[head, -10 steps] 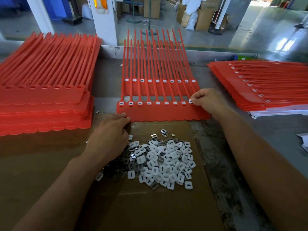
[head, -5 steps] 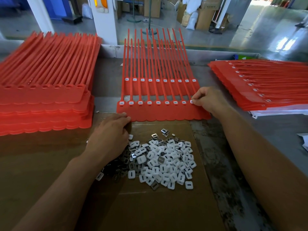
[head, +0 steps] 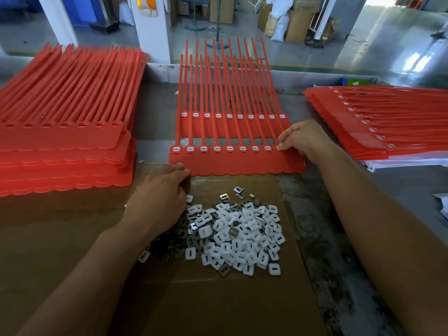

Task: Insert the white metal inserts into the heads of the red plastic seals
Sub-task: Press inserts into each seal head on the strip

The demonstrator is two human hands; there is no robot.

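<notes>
At the seal row's [head: 237, 163] right end, the right hand [head: 303, 139] pinches an insert [head: 278, 147]; left hand [head: 157, 204] covers the near pile [head: 242, 234], grip hidden.

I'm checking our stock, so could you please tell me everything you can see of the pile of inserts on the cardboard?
The pile of inserts is a loose heap of small squarish white pieces, each slotted, mixed with grey metal-looking ones. It lies on brown cardboard; the left hand lies over its left side.

Right hand [head: 303, 139] pinches an insert [head: 279, 148] on the red seals [head: 237, 162].
</notes>
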